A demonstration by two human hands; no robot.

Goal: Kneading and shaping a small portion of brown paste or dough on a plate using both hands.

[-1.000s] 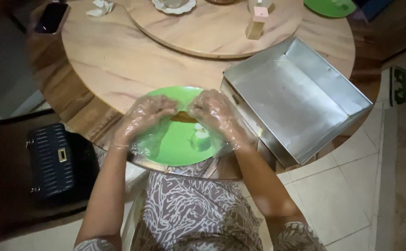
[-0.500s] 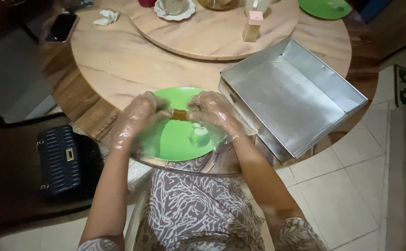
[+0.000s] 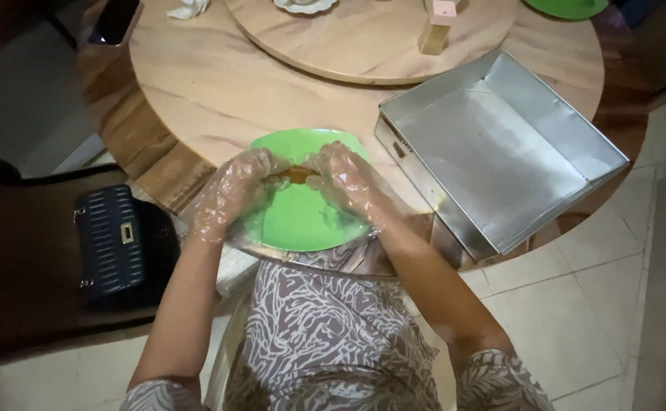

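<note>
While both gloved hands, left hand (image 3: 234, 194) and right hand (image 3: 352, 183), pinch it, the brown strip (image 3: 296, 175) lies left-to-right above the green plate (image 3: 302, 221).

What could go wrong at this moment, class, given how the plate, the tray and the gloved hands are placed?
1. The green plate sits at the edge of the round table, by the person's lap; a push could tip it off.
2. The metal tray seems to overhang the table edge, so a nudge from the right forearm might drop it.
3. The left hand and right hand wear loose plastic gloves; the small brown piece pinched between them could slip.
</note>
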